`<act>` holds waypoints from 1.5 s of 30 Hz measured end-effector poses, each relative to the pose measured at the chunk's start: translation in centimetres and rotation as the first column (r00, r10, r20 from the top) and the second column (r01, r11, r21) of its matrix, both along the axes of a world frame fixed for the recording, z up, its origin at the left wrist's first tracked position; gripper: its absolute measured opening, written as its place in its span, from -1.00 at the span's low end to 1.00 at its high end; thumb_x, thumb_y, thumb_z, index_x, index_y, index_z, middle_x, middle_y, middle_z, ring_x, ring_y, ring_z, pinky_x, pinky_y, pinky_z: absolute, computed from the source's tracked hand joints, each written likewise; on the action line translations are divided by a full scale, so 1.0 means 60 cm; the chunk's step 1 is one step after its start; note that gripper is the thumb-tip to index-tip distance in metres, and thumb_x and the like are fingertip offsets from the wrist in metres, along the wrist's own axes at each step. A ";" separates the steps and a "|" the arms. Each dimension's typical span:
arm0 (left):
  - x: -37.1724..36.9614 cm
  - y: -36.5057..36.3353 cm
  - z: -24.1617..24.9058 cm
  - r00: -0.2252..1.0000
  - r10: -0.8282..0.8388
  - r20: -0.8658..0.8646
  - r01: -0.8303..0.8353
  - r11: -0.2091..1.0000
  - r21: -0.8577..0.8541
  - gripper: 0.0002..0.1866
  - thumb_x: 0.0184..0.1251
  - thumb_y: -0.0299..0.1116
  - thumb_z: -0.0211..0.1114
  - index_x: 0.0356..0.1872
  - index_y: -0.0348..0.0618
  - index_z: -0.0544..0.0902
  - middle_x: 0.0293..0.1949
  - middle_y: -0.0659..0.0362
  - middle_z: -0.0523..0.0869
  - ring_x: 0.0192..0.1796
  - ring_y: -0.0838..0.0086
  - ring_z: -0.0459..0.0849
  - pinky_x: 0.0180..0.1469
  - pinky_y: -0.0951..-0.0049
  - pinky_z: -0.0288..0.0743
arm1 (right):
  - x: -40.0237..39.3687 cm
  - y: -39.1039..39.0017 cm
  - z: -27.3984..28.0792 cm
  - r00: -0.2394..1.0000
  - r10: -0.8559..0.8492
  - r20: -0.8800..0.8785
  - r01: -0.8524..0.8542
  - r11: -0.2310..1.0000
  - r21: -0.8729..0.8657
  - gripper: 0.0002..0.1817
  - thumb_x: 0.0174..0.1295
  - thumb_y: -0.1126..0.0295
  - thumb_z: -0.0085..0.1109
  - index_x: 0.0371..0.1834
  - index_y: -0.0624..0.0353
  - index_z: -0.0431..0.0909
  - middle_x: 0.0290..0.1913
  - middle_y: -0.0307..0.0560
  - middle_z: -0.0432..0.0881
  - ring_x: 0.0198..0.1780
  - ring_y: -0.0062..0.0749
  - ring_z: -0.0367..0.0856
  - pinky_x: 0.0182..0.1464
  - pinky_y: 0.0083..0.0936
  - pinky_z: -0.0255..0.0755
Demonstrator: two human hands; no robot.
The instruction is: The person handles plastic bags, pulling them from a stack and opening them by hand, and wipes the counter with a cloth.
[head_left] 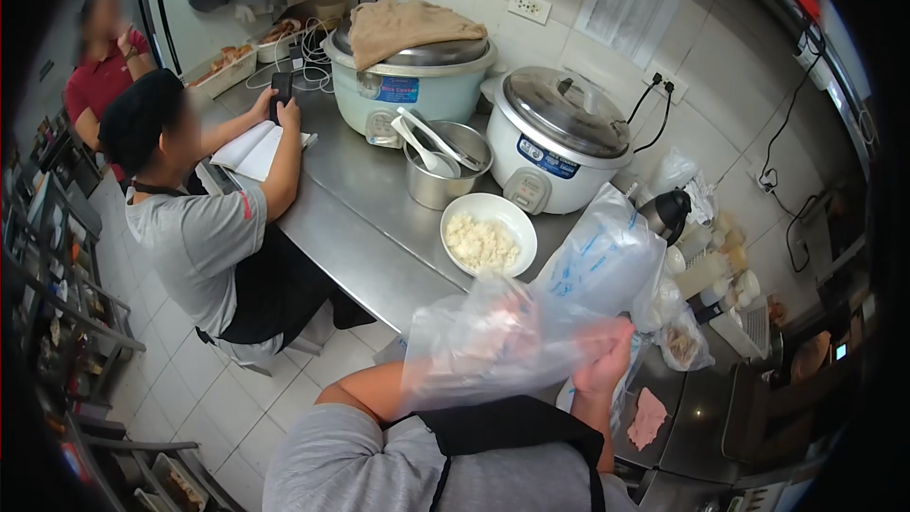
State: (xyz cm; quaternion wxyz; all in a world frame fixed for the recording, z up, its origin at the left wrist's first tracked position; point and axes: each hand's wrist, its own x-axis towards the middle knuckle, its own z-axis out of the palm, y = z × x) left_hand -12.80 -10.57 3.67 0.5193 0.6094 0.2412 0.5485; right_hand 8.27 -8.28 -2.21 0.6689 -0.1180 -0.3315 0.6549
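Observation:
A clear plastic bag (455,346) is spread in front of my chest, reaching over my left forearm. My left hand (512,315) shows faintly through the film; its fingers are smeared and veiled by the plastic. At the bag's right side, my right hand (607,356) is closed on the plastic. Just beyond the bag stands a white bowl (527,224) with cooked rice (482,243) in it. A larger pile of clear plastic bags (602,251) with blue print lies to the right of the bowl.
Two rice cookers (559,147) stand along the wall, one topped by a brown cloth (417,27). A metal pot (438,192) holds white utensils. A seated person (199,228) with phone and notebook is at left. A pink cloth (647,419) lies at right.

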 end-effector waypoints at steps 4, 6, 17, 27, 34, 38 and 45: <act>0.029 0.031 -0.111 0.766 -0.353 0.537 0.581 0.738 -0.343 -0.60 0.12 -0.13 0.17 -0.15 -0.24 0.46 -0.50 0.28 0.50 -0.46 0.58 0.48 -0.44 0.65 0.33 | 0.013 0.006 0.042 0.887 -0.428 0.175 0.450 0.886 -0.112 -0.71 0.26 0.13 -0.25 -0.51 0.02 0.26 -0.57 -0.30 0.27 -0.56 -0.64 0.26 -0.52 -0.66 0.21; 0.009 0.042 -0.106 0.690 -0.559 0.460 0.714 0.629 -0.307 -0.53 0.09 -0.07 0.19 -0.12 -0.26 0.46 -0.51 0.27 0.51 -0.49 0.59 0.47 -0.47 0.69 0.29 | 0.049 0.016 0.040 0.901 -0.400 0.169 0.411 0.911 -0.035 -0.71 0.26 0.15 -0.24 -0.55 0.03 0.23 -0.61 -0.33 0.24 -0.63 -0.67 0.18 -0.60 -0.70 0.13; -0.016 0.108 0.008 0.810 -0.407 0.421 0.561 0.747 -0.357 -0.58 0.10 -0.08 0.16 -0.20 -0.27 0.53 -0.47 0.21 0.56 -0.47 0.60 0.49 -0.46 0.65 0.35 | 0.108 0.013 0.001 0.829 0.096 0.551 0.030 0.976 -0.215 -0.75 0.17 0.22 -0.09 -0.52 0.15 0.38 -0.64 -0.28 0.33 -0.64 -0.62 0.26 -0.59 -0.73 0.19; 0.151 0.259 0.046 0.844 -0.083 0.530 0.369 0.806 -0.462 -0.61 0.19 -0.18 0.05 -0.05 -0.23 0.42 -0.28 0.17 0.55 -0.27 0.51 0.52 -0.26 0.56 0.40 | 0.096 0.112 0.189 0.987 -0.144 0.074 0.137 0.986 0.094 -0.56 0.22 0.19 -0.19 0.19 -0.06 0.16 -0.08 -0.17 0.41 -0.06 -0.34 0.39 -0.16 -0.37 0.36; 0.117 0.228 -0.151 0.985 -0.013 0.174 0.151 0.564 -0.812 -0.63 0.24 -0.27 -0.02 0.04 -0.22 0.36 -0.17 0.13 0.54 -0.16 0.46 0.52 -0.15 0.51 0.42 | 0.121 0.175 -0.036 0.421 -0.250 0.872 0.526 0.851 -0.009 -0.64 0.17 0.39 -0.23 0.05 0.10 0.32 -0.12 -0.03 0.50 -0.13 -0.37 0.48 -0.11 -0.60 0.35; 0.144 0.210 -0.305 0.948 -0.089 0.306 0.304 0.540 -0.785 -0.69 0.13 -0.39 0.11 -0.07 -0.22 0.46 -0.17 0.09 0.58 -0.22 0.38 0.57 -0.23 0.44 0.47 | 0.122 0.164 -0.275 -0.312 -0.377 0.872 0.512 0.707 0.488 -0.71 0.14 0.39 -0.19 -0.06 0.16 0.36 -0.18 0.00 0.53 -0.18 -0.25 0.50 -0.15 -0.56 0.34; 0.141 0.199 -0.301 0.981 -0.071 0.181 0.190 0.549 -0.814 -0.79 0.03 -0.54 0.15 -0.24 -0.27 0.51 -0.35 0.04 0.62 -0.32 0.34 0.61 -0.25 0.42 0.50 | 0.152 0.138 -0.216 0.926 0.059 0.373 0.205 0.751 -0.628 -0.77 0.16 0.28 -0.15 -0.20 0.11 0.39 -0.44 -0.22 0.49 -0.60 -0.58 0.39 -0.67 -0.72 0.18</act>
